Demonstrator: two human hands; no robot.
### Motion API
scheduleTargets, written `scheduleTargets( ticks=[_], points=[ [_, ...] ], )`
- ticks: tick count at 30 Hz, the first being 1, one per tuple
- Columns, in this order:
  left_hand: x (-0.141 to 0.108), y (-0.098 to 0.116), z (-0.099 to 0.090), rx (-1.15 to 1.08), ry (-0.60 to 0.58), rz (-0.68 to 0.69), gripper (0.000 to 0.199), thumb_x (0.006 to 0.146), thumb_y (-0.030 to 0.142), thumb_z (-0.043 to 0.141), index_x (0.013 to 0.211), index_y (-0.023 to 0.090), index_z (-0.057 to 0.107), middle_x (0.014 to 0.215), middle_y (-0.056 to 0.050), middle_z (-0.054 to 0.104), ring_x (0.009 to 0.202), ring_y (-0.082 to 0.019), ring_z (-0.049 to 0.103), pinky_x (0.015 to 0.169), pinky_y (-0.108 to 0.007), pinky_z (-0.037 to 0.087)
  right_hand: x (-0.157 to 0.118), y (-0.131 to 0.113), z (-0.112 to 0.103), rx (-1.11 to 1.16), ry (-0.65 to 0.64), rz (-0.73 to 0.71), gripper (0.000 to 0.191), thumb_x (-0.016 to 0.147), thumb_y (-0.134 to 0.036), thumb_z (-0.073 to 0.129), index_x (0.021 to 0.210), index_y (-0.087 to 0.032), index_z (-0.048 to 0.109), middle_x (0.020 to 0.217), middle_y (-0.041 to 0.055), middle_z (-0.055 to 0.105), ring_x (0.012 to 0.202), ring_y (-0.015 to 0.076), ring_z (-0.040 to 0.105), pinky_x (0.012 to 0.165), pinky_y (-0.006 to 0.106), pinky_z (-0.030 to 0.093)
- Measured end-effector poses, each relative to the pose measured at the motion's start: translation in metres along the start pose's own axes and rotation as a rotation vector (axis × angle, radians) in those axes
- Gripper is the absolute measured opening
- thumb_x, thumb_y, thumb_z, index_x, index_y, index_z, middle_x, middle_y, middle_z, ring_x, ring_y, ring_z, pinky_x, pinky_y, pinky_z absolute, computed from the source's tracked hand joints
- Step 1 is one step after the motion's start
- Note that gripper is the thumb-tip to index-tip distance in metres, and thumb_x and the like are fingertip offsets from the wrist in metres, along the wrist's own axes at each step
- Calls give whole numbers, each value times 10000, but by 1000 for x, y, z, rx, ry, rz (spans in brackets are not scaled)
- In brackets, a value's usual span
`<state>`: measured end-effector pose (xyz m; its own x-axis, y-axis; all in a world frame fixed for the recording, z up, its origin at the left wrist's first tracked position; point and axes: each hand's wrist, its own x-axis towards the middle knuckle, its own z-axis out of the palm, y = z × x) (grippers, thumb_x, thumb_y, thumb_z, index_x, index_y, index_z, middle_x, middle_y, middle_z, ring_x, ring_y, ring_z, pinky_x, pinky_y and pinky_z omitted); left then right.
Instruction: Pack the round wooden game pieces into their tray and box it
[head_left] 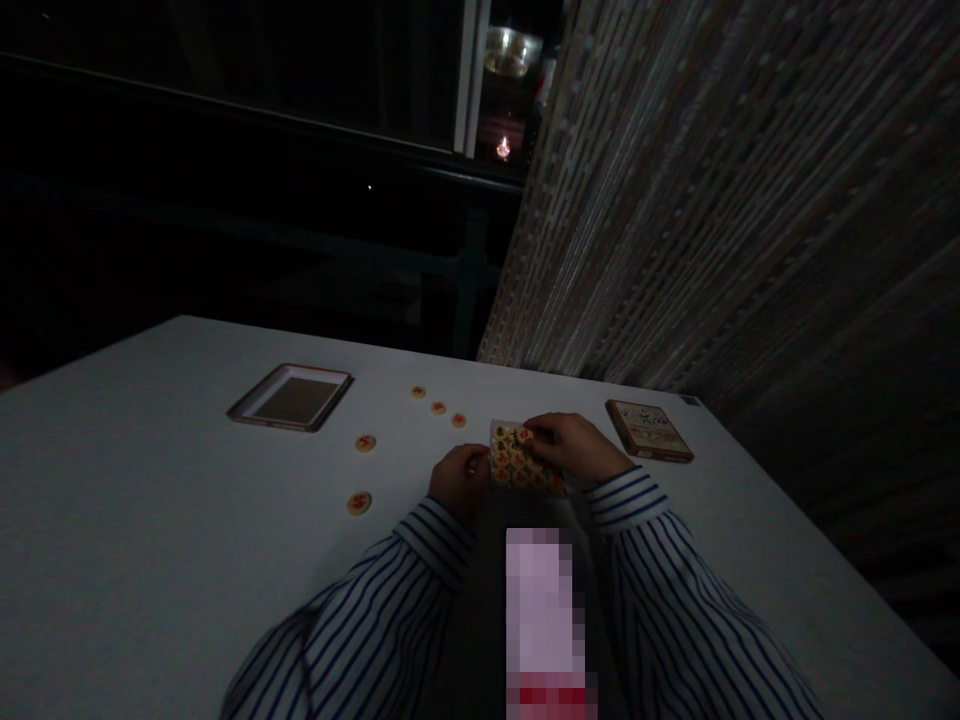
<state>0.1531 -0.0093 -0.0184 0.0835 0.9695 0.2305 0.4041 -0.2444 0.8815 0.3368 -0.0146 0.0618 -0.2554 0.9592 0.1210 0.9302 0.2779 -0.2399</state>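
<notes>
A clear case [517, 483] filled with rows of round Chinese chess pieces with red and dark characters is close in front of me, over the near part of the table. My left hand [456, 482] is closed on its left edge. My right hand [581, 447] reaches over the case from the right, its fingertips pinching a red-marked chess piece [526, 436] at the top of the rows. Several loose pieces lie flat to the left, among them a near piece [358, 503], a middle piece [365, 443] and a far piece [418, 392].
An open, shallow box half [247, 412] lies on the white table [187, 480] at the left. On the right is a box lid [649, 431] with printed writing. A string curtain [637, 200] hangs at the table's far right edge. The room is dim.
</notes>
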Motion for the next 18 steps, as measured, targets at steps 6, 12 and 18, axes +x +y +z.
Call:
scheduleTargets(
  ticks=[6, 12, 18],
  points=[
    [0, -1, 2, -7, 7, 22, 186, 717, 214, 507, 817, 186, 661, 814, -48, 663, 723, -163, 588, 729, -301, 471, 9, 1, 3, -50, -55, -49, 269, 787, -272, 508, 1002, -210, 657, 932, 51, 689, 833, 182, 620, 690, 251, 427],
    [0, -1, 1, -35, 8, 14, 175, 712, 215, 518, 808, 186, 662, 807, -52, 663, 734, -170, 593, 733, -303, 476, 15, 6, 8, -68, -93, -69, 289, 778, -284, 525, 1022, -200, 656, 953, 72, 679, 857, 199, 613, 728, 270, 425],
    [0, -2, 0, 6, -3, 35, 178, 720, 193, 509, 815, 192, 660, 822, -45, 663, 735, -161, 600, 724, -284, 481, 17, 7, 12, -101, -110, -93, 277, 793, -287, 508, 1007, -201, 660, 952, 75, 676, 854, 201, 610, 727, 276, 426]
  ],
)
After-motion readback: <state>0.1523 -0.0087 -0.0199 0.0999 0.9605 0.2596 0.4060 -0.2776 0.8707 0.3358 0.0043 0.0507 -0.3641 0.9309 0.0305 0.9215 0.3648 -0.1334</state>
